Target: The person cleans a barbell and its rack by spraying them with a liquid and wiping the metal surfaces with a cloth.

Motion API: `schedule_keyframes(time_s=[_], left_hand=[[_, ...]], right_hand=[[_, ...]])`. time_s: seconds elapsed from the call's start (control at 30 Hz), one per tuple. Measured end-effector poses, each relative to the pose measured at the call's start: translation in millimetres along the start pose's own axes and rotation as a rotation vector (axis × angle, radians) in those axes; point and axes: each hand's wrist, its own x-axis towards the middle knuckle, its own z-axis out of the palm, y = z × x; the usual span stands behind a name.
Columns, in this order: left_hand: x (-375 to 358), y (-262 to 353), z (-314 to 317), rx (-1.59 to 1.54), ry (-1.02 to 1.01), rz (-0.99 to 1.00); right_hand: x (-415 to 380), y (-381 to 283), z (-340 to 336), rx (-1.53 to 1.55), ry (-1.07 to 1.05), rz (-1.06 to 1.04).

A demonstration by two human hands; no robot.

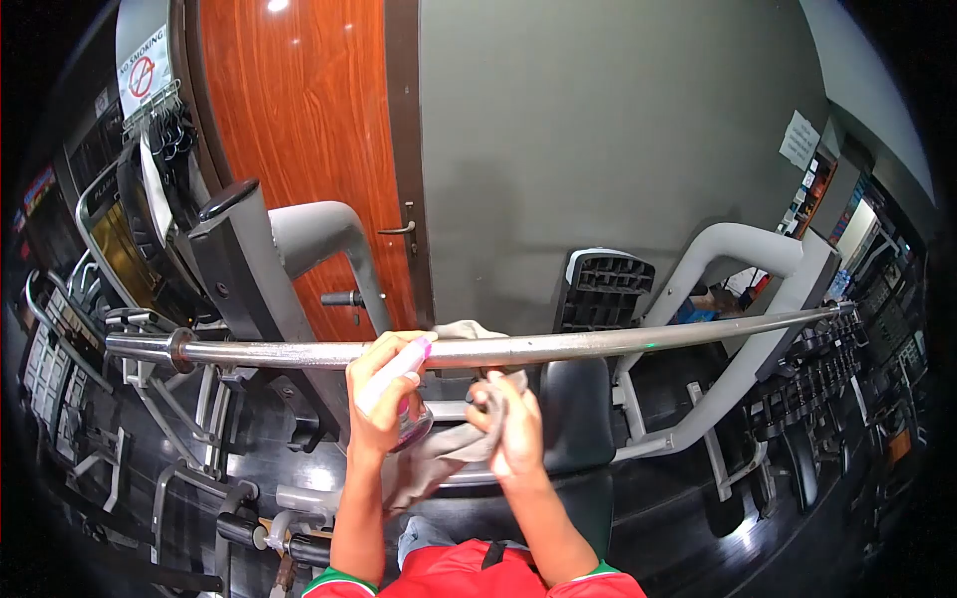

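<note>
I have left hand [377,394] gripping spray bottle [387,383], centre of frame, body partly hidden, contents I can't make out; right hand [516,434] clutching grey cloth [439,455], below metal bar [598,344] spanning mid-frame.

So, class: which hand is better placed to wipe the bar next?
Probably the right hand: it holds the cloth, close to the bar, whereas the left hand is occupied with a spray bottle.
</note>
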Motion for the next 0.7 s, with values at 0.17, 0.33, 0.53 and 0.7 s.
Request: schedule_keyframes(time_s=[0.17, 0.33, 0.53, 0.7], left_hand=[[1, 1, -1, 0.022, -0.015, 0.020], [4, -11, -4, 0.166, -0.039, 0.278], [0, 1, 3, 0.031, 0.021, 0.014], [-1, -4, 1, 0.037, 0.012, 0.009]], right_hand=[[-10, -28, -12, 0.035, 0.181, -0.073], [-18, -49, -28, 0.061, 0.341, -0.204], [-23, -4, 5, -0.088, 0.142, -0.123], [-27, -13, -8, -0.294, 0.039, -0.084]])
